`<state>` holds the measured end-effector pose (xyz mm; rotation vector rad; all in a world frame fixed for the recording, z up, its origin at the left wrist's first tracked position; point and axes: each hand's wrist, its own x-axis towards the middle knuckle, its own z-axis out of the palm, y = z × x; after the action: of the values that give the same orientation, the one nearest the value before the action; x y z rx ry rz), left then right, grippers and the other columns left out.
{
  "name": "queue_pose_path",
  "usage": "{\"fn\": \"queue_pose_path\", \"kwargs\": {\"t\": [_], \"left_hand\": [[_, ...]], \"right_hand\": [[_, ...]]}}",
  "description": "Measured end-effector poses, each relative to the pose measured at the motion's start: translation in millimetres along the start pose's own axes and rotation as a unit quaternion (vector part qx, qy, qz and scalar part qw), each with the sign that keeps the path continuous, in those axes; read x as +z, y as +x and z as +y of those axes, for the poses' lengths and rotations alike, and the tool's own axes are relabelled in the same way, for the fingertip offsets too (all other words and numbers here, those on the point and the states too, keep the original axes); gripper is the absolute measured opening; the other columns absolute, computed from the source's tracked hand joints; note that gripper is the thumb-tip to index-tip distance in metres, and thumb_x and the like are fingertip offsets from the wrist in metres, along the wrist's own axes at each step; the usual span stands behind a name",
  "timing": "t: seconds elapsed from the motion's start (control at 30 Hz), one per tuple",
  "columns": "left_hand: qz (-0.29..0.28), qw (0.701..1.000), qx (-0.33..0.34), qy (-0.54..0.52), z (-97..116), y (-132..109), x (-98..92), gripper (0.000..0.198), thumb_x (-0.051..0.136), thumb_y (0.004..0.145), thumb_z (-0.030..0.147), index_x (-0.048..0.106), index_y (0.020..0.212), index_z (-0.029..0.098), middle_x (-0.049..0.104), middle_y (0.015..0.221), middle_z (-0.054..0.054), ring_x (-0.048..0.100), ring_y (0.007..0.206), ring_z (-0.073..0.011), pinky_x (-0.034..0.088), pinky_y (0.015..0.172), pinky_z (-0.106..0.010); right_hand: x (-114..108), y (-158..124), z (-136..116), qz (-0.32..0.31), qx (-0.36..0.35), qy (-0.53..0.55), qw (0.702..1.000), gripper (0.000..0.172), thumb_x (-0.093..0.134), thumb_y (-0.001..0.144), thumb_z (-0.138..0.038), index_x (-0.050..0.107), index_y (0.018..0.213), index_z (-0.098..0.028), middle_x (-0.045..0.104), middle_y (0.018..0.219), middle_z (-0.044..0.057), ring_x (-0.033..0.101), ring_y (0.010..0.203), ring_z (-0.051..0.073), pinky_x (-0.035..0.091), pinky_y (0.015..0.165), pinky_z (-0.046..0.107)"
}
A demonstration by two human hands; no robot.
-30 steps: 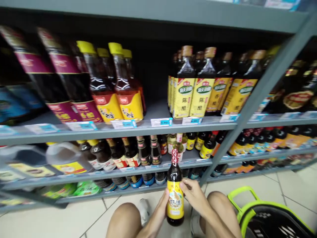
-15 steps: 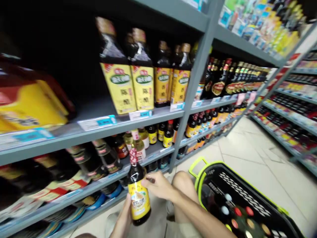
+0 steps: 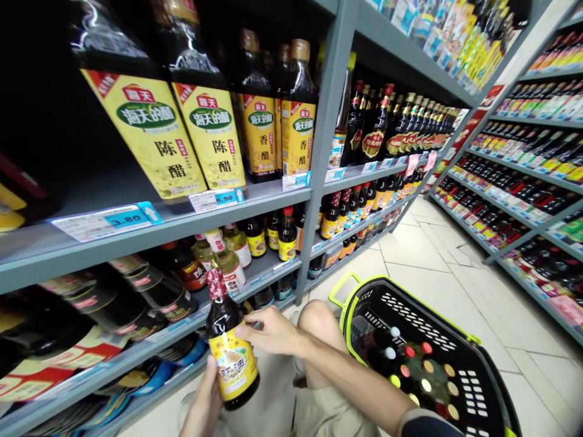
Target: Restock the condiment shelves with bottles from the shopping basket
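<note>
— What are you having around you?
— The shelf rack (image 3: 339, 91) is rising ahead and to my left. To my right the black basket (image 3: 412, 312) is sitting lower, capped bottles (image 3: 428, 366) standing inside its lime-green rim.
— And the sauce bottle?
— I am holding the dark sauce bottle (image 3: 231, 349) in the air, in front of the lower shelf's (image 3: 268, 278) front edge and left of the basket's near edge, its neck leaning left.
— How are your hands gripping?
— My left hand (image 3: 204, 394) is clasping it low on its left side; my right hand (image 3: 273, 331) is touching its upper right side, but I cannot tell how far that one is closing behind.
— How will it handle?
— I am judging it glass: weighty, stiff, slick, breakable. I am favouring the yellow label (image 3: 237, 373), probably less slippery, and treating the red-wrapped neck (image 3: 215, 283) as a steadying spot only.
</note>
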<state>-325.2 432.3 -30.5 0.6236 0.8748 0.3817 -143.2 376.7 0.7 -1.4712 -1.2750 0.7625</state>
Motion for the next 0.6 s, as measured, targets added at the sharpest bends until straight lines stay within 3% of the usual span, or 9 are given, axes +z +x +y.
{"fn": "queue_pose_path", "kwargs": {"t": [0.2,0.43,0.6], "left_hand": [[0.009,1.0,-0.004,0.017,-1,-6,3.8,0.114,0.079,0.07,0.08,0.047,0.158,0.016,0.074,0.133,-0.019,0.068,0.127,-0.0446,0.056,0.109,-0.054],[0.028,0.999,-0.008,0.016,1,-4,2.9,0.125,0.083,0.059,0.083,0.047,0.158,0.017,0.074,0.134,-0.016,0.062,0.135,-0.0459,0.055,0.112,-0.053],[0.025,0.999,-0.002,0.023,5,-11,10.2,0.113,0.082,0.067,0.077,0.049,0.158,0.017,0.074,0.134,-0.016,0.061,0.136,-0.0451,0.053,0.115,-0.055]], "right_hand": [[1,-2,1,0.007,0.006,0.008,1.0,0.044,0.067,0.096,-0.056,0.074,0.084,-0.014,0.062,0.07,-0.003,0.053,0.068,0.011,0.039,0.061,0.021],[2,-1,10,-0.01,0.017,-0.02,1.0,0.042,0.065,0.096,-0.057,0.075,0.089,-0.016,0.065,0.071,-0.002,0.056,0.07,0.012,0.039,0.061,0.021],[2,-1,11,-0.014,0.023,-0.022,0.999,0.045,0.065,0.096,-0.059,0.078,0.096,-0.016,0.068,0.076,-0.001,0.058,0.074,0.013,0.041,0.062,0.021]]}}
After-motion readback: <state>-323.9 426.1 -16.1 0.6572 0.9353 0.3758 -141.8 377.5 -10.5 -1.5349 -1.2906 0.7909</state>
